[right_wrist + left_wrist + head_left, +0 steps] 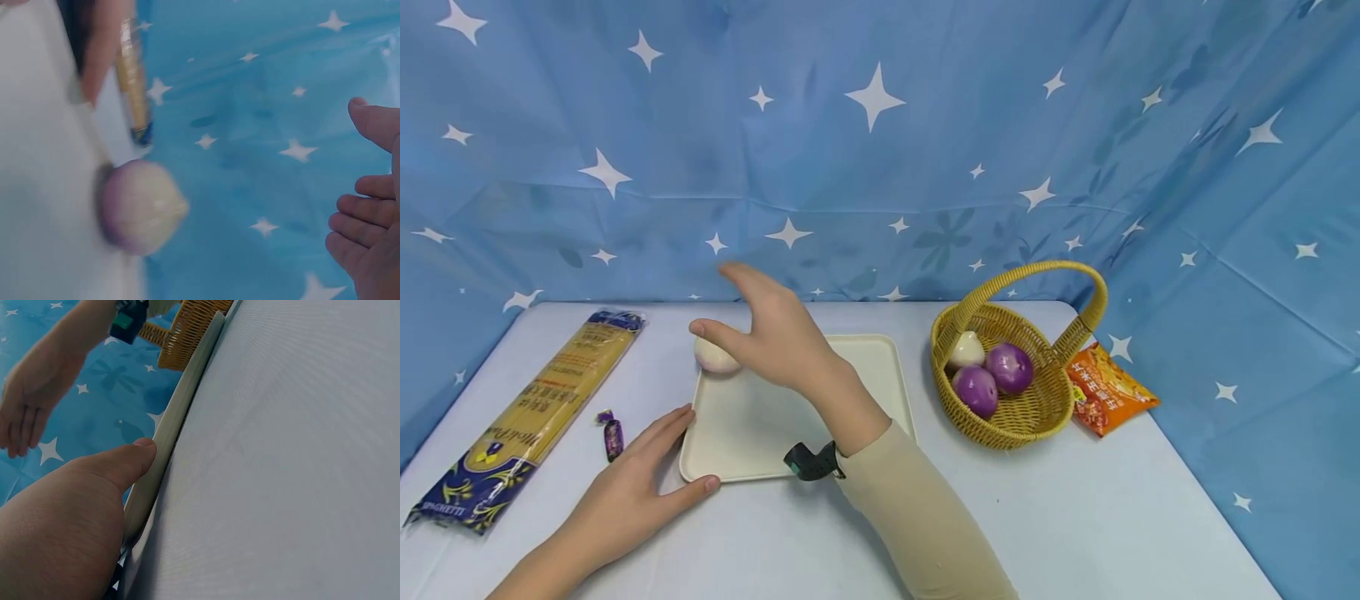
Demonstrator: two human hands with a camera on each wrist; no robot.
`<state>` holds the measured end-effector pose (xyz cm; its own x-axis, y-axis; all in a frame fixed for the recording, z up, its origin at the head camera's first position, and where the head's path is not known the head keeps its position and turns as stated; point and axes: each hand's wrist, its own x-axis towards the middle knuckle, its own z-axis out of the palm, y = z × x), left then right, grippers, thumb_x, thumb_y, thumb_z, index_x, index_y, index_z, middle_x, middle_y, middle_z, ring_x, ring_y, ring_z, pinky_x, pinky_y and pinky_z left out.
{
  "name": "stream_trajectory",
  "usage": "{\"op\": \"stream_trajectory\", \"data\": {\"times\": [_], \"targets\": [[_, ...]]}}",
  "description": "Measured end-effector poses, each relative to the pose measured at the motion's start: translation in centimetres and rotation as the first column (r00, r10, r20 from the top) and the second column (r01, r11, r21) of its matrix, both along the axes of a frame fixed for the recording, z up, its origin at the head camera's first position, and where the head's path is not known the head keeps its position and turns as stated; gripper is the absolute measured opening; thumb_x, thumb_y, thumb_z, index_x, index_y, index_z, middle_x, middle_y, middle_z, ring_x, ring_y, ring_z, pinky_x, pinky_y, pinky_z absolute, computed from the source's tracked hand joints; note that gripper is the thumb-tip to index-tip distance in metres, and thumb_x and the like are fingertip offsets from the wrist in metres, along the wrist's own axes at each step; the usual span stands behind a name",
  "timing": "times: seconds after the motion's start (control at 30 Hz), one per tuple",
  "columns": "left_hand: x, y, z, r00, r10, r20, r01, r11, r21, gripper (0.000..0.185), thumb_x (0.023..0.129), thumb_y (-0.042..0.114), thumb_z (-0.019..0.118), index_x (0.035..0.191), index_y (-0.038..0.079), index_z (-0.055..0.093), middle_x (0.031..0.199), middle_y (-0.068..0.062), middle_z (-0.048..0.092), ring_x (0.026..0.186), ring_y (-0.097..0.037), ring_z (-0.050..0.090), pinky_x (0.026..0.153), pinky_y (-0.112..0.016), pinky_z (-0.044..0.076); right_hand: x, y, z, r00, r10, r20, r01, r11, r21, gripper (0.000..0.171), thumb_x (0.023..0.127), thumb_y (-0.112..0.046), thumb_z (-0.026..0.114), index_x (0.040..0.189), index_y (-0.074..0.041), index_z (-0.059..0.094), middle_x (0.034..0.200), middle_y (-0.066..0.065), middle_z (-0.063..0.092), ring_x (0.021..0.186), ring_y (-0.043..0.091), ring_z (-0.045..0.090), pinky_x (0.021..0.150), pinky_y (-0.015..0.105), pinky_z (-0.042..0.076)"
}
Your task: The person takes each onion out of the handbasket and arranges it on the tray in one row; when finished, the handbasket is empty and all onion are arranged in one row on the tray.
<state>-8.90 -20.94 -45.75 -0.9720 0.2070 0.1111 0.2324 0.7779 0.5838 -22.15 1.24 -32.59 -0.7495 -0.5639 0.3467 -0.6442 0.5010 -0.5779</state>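
Right hand (775, 333): raised above the far left part of the tray (880, 392), fingers spread and relaxed, palm empty. The right wrist view confirms that the fingers (362, 234) are loosely curved and hold nothing. A beige sleeve covers the forearm; a dark wrist mount (811, 461) sits at the cuff.

Pale onion (715, 357): rests on the tray's far left corner, just beneath the right hand's thumb and apart from it. Its shape is rounded with a slight point at one end; the skin is smooth, cream with a faint violet blush.

Left hand (632, 492): flat on the table (1075, 517), fingers straight and together along the tray's left rim, thumb laid against the near left corner. The left wrist view shows the thumb (134, 456) touching the rim's edge.

The tray is a cream, smooth, shallow rectangle with rounded corners and a raised lip.

Wicker basket (1037, 417): woven yellow cane, round, with an arched handle, just to the right of the tray. It holds two glossy purple onions (992, 379) and one pale bulb (966, 350).

An orange foil packet (1108, 387) lies right of the basket. A long cellophane spaghetti pack (527, 417) lies at the table's left, with a small purple wrapped candy (612, 433) between it and the left hand.

The table surface is matte, pale grey-white. The backdrop is blue fabric printed with white stars.
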Motion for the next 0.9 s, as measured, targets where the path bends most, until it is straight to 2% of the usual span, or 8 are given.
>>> {"op": "stream_trajectory", "data": {"times": [0.27,0.5,0.73,0.9], "targets": [[-0.2,0.0,0.0,1.000,0.001,0.027,-0.001,1.000,0.014,0.104,0.092,0.062,0.083,0.168,0.005,0.040,0.171,-0.023,0.038,0.152,-0.054,0.040,0.109,-0.082,0.041,2.7,1.1,3.2,0.990,0.051,-0.133,-0.056,0.998,-0.038,0.081,0.105,-0.052,0.073,0.169,-0.014,0.041,0.175,-0.002,0.039,0.160,0.001,0.027,0.128,0.020,0.024],[-0.2,0.1,-0.1,1.000,-0.001,0.023,0.000,1.000,0.015,0.106,0.092,0.062,0.083,0.169,0.004,0.038,0.170,-0.025,0.039,0.152,-0.055,0.039,0.110,-0.082,0.039,4.8,3.1,5.0,0.960,0.075,-0.269,-0.100,0.991,-0.084,0.077,0.104,-0.041,0.078,0.165,-0.006,0.047,0.171,0.005,0.045,0.161,0.007,0.032,0.129,0.024,0.027],[-0.2,0.0,-0.1,1.000,0.002,0.031,-0.002,1.000,-0.001,0.107,0.092,0.066,0.081,0.169,0.004,0.038,0.171,-0.024,0.039,0.152,-0.054,0.039,0.110,-0.081,0.040,5.4,4.7,5.8,0.933,0.039,-0.358,-0.098,0.984,-0.149,0.074,0.103,-0.036,0.080,0.160,-0.001,0.051,0.165,0.012,0.052,0.159,0.014,0.039,0.130,0.028,0.030],[-0.2,0.0,-0.1,0.999,0.009,0.052,-0.008,1.000,-0.017,0.108,0.093,0.068,0.079,0.169,0.002,0.038,0.170,-0.026,0.038,0.152,-0.056,0.039,0.109,-0.083,0.040,5.6,5.7,6.1,0.931,0.020,-0.364,-0.086,0.982,-0.166,0.073,0.102,-0.035,0.081,0.160,0.000,0.052,0.164,0.013,0.054,0.159,0.015,0.039,0.130,0.031,0.031]]}}
